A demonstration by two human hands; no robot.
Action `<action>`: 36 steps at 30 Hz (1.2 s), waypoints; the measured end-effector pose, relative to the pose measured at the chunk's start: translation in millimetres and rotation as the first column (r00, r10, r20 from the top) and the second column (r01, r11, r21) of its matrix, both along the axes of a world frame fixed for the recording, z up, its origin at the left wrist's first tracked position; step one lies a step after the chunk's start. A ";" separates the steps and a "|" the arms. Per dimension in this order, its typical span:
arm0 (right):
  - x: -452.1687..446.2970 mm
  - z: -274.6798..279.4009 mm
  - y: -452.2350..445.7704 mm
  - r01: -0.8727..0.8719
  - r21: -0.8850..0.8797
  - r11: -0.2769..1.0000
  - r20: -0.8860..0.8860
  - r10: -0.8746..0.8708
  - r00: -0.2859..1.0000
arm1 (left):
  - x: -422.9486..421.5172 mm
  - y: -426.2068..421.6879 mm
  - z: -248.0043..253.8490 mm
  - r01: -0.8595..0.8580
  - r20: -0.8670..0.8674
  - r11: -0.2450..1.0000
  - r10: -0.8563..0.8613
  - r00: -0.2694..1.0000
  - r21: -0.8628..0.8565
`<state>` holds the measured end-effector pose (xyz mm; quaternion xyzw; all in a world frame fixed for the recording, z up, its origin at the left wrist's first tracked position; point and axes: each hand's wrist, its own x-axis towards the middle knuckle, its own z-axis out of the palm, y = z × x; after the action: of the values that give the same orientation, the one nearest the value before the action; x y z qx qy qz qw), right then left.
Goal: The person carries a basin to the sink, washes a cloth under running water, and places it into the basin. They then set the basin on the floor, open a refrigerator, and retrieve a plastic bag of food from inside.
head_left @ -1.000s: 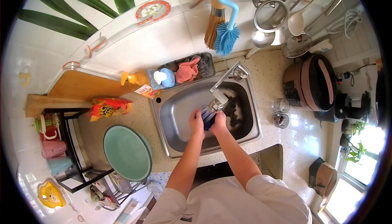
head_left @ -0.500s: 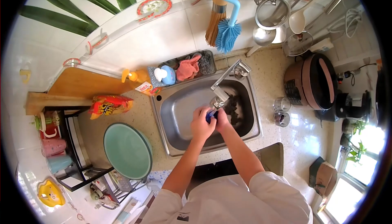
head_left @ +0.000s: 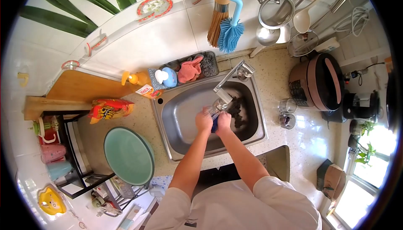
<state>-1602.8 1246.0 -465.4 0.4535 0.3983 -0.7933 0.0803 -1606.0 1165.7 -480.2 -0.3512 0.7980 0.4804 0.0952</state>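
Under the faucet [head_left: 228, 78] in the head view, a small dark blue item [head_left: 214, 126] is held low between the person's two hands, over the basin of the metal sink [head_left: 175, 112]. It is clasped by the right hand [head_left: 224, 122], whose fingers are curled against it. The left hand [head_left: 204, 122] is set close along its other side, with fingertips reached into the spray; whether its grip is fastened on the item cannot be told, since the fingers are partly hidden. Beside the right hand, a scatter of dark, wet-looking pieces [head_left: 238, 111] is spread on the sink floor.

The sink is let into a speckled bench [head_left: 308, 144]. Along its far edge are placed a tray [head_left: 213, 65] bearing a pink cloth [head_left: 189, 69], a blue bottle [head_left: 170, 78] with a white pump, and an orange bottle [head_left: 143, 78]. To the left, a pale green tub [head_left: 128, 156] and a red packet [head_left: 110, 111] are seen, with a wooden board [head_left: 82, 86] leaned behind. To the right, two glasses [head_left: 287, 121] are stood near a rice cooker [head_left: 310, 81]. Above, a blue brush [head_left: 231, 36] is hung against the tiled wall.
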 end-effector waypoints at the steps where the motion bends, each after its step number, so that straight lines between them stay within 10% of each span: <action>1: 1.4 -11.0 1.1 -0.045 0.044 0.998 -0.018 0.046 0.999 | 3.8 0.6 -15.5 -0.128 0.011 0.974 0.129 0.992 0.188; 5: -3.2 -1.8 1.2 -0.055 0.070 0.996 -0.033 0.058 0.998 | 3.9 0.5 1.3 -0.538 0.269 0.518 0.506 0.819 0.665; 10: -9.7 19.4 5.8 0.028 -0.253 0.967 -0.017 -0.034 0.999 | 8.9 -9.5 33.3 -0.397 0.288 0.183 0.437 0.852 0.899; 14: -9.3 -39.4 29.3 -0.434 0.162 0.886 -0.132 0.455 0.881 | 4.9 -13.9 57.7 -0.266 0.244 0.014 0.354 0.903 0.964; 19: -48.9 -8.5 68.2 -0.466 0.352 0.812 -0.017 0.504 0.864 | -8.3 -14.2 69.8 -0.230 0.196 0.057 0.354 0.915 0.972; 23: -85.6 -5.8 83.7 -0.140 0.962 0.233 -0.116 0.818 0.564 | -8.1 -13.7 67.5 -0.204 0.161 0.084 0.360 0.919 0.975; 29: -128.0 51.9 81.3 -0.300 0.796 -0.526 0.605 0.701 0.376 | 12.6 -18.7 81.1 -0.227 0.173 0.132 0.331 0.927 0.965; 36: -114.9 59.5 75.0 -0.286 0.899 -0.332 0.436 0.746 0.504 | 30.2 -26.2 111.5 -0.295 0.211 0.139 0.426 0.880 0.945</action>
<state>-1717.7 1321.0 -405.9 -0.0186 0.9762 -0.2118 0.0435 -1575.8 1139.5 -368.7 -0.3713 0.2282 0.8908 0.1282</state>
